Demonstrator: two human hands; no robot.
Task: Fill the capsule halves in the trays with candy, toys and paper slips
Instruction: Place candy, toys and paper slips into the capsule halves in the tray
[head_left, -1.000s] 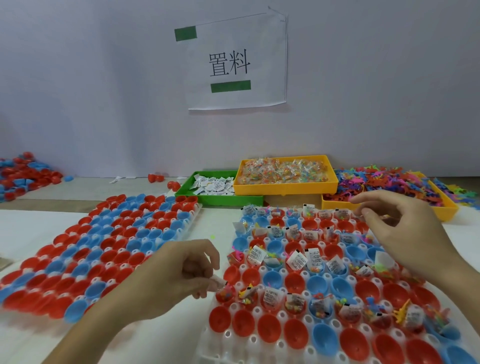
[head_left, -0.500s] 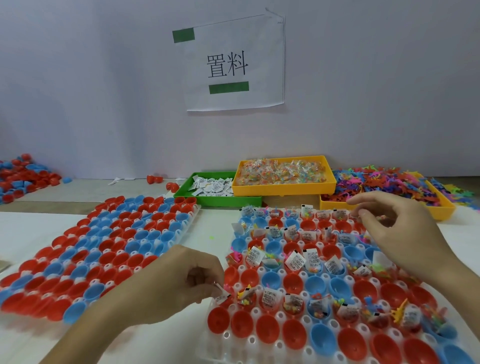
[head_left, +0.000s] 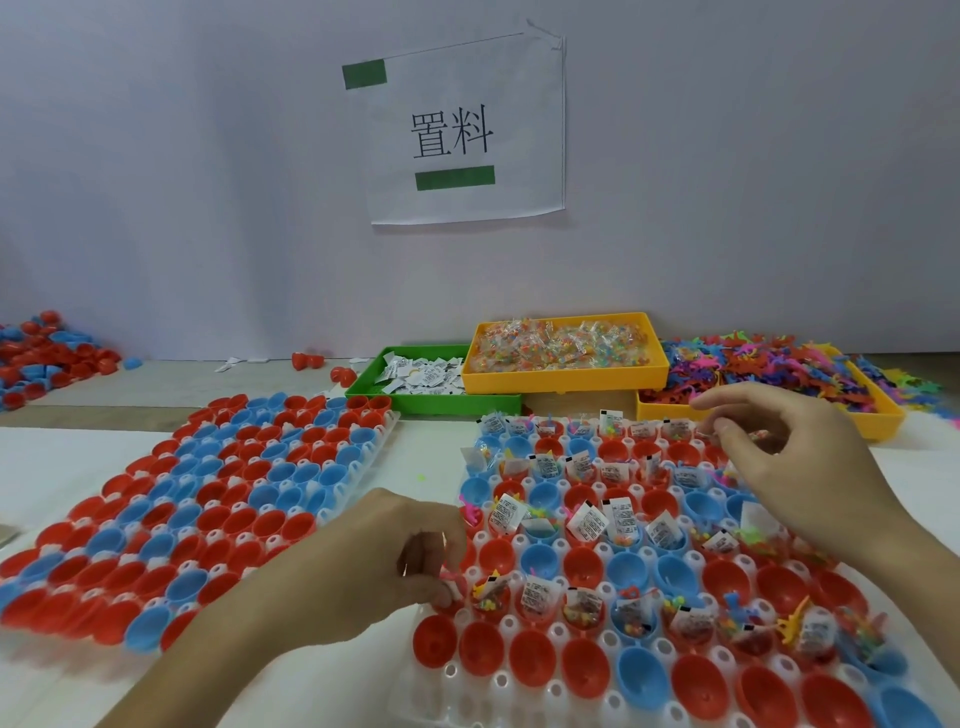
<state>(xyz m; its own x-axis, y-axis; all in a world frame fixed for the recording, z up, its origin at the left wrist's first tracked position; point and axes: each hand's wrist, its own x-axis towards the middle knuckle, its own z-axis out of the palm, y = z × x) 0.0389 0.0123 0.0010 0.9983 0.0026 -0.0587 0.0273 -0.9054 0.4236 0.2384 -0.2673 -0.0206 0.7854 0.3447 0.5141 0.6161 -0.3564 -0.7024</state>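
Left hand (head_left: 395, 566): fingers curled, pinching a small white paper slip (head_left: 456, 588) at the left edge of the near tray (head_left: 457, 691), over a red capsule half in the second row from the front.
Right hand (head_left: 789, 467): hovers over the far right part of the near tray, fingers bent, thumb and forefinger close together; whether anything sits between them cannot be told.
Near tray: white, holed, packed with red and blue capsule halves (head_left: 587, 670); the front row stands bare, while many cups behind it carry slips, candy packets and bright toys.
Second tray (head_left: 363, 452): lies to the left on the white surface (head_left: 62, 467), its red and blue halves unfilled.
Supplies: a green bin (head_left: 447, 404) of folded slips, a yellow bin (head_left: 566, 378) of wrapped candy just beside it, and a further yellow bin (head_left: 878, 421) heaped with coloured plastic toys at right, all behind the trays.
Backdrop: a paper sign (head_left: 462, 130) with two printed characters and green tape on the wall; loose capsule halves (head_left: 47, 353) piled far left.
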